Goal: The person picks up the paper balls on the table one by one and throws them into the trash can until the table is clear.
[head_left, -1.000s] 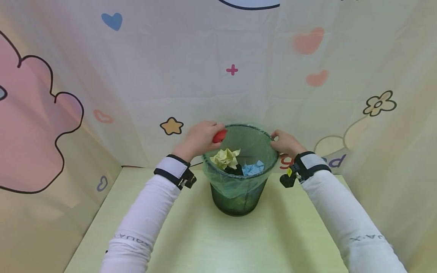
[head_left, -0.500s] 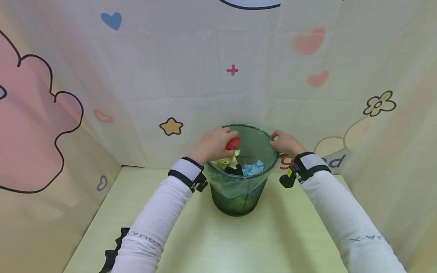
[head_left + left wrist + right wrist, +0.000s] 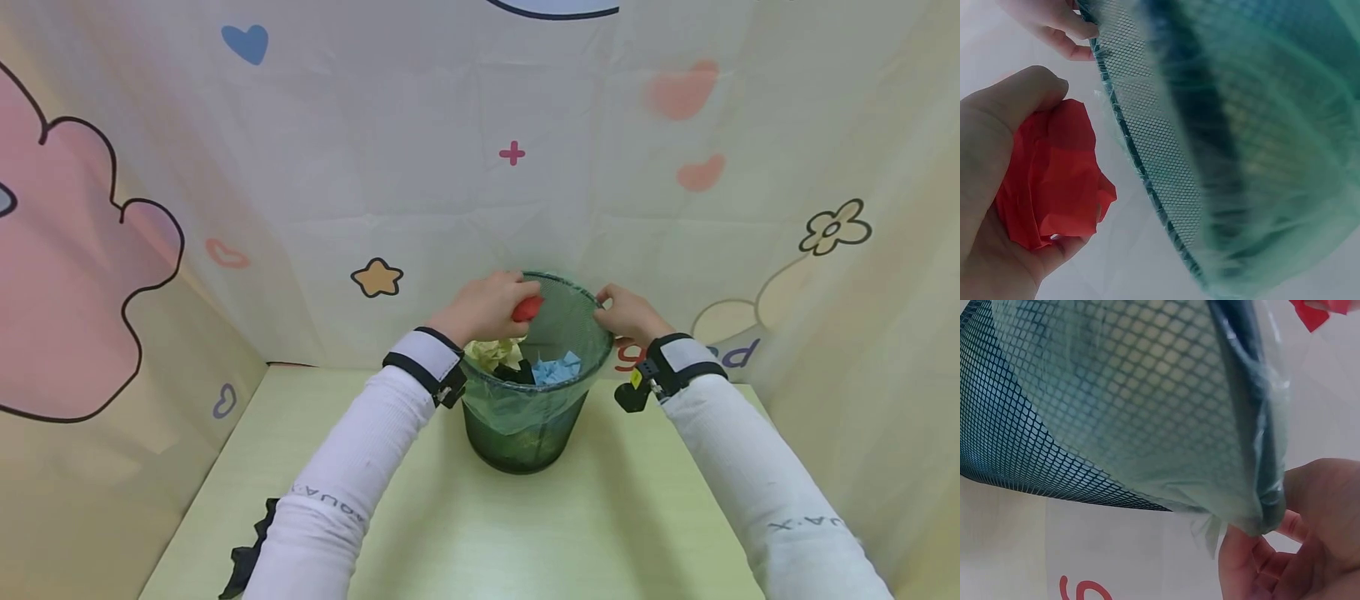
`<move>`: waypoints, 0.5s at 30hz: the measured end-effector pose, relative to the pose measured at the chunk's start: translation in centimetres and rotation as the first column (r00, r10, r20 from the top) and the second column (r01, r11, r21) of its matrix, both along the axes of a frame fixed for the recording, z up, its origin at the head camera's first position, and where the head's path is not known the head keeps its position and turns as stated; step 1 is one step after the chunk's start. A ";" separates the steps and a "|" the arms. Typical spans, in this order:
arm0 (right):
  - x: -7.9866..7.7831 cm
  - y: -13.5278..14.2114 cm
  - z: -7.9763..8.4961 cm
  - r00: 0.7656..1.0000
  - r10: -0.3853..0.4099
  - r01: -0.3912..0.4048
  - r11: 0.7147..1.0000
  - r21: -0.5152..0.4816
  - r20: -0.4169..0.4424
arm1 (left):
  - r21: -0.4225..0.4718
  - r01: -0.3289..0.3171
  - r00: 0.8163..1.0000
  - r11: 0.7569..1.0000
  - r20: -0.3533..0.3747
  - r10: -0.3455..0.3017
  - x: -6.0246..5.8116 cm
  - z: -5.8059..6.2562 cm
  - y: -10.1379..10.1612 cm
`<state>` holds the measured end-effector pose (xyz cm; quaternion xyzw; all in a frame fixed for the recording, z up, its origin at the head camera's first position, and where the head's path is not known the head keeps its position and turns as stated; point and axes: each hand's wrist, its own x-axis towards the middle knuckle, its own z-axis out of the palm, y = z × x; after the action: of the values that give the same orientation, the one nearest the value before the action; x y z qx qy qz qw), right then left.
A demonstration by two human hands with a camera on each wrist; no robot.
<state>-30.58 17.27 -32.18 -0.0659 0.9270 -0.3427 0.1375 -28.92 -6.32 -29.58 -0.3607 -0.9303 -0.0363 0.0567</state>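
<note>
A crumpled ball of red paper (image 3: 528,309) is held in my left hand (image 3: 487,307), over the mouth of the mesh waste bin (image 3: 517,446). In the left wrist view, thumb and fingers wrap the red paper (image 3: 1063,175), apart from the rim. My right hand (image 3: 633,317) grips the bin's rim on its right side, and in the right wrist view its fingers pinch the edge at the liner (image 3: 1260,512). A green translucent bag lines the bin and folds over the rim. Inside lie crumpled yellow paper (image 3: 491,353), blue paper (image 3: 557,367) and a black piece (image 3: 516,372).
The bin stands on a pale table (image 3: 480,533) near its back edge. Behind hangs a printed curtain (image 3: 435,167), which also closes off both sides. A jagged black thing (image 3: 246,557) lies at front left, partly behind the left sleeve.
My left hand has moved right with the red paper, from the bin's left rim to over its mouth. The black thing at front left has come into sight. My right hand stays on the rim.
</note>
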 end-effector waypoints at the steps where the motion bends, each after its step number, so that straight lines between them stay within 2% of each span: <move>1: 0.0 0.0 0.0 1.000 0.001 -0.001 1.000 0.000 0.000 | -0.003 0.001 1.000 1.000 0.005 -0.001 0.0 0.2 0.2; 7: 0.0 0.0 -0.1 1.000 0.003 -0.003 1.000 0.006 -0.006 | -0.037 0.005 1.000 0.999 0.026 -0.004 0.0 1.1 1.1; 15: 0.1 0.1 -0.2 1.000 0.003 -0.003 1.000 -0.001 -0.006 | -0.096 0.004 0.999 0.995 0.049 0.000 -0.2 1.4 1.8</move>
<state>-30.45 17.36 -32.34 -0.0684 0.9272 -0.3425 0.1351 -29.16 -4.49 -28.19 -0.3629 -0.9317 -0.0002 0.0164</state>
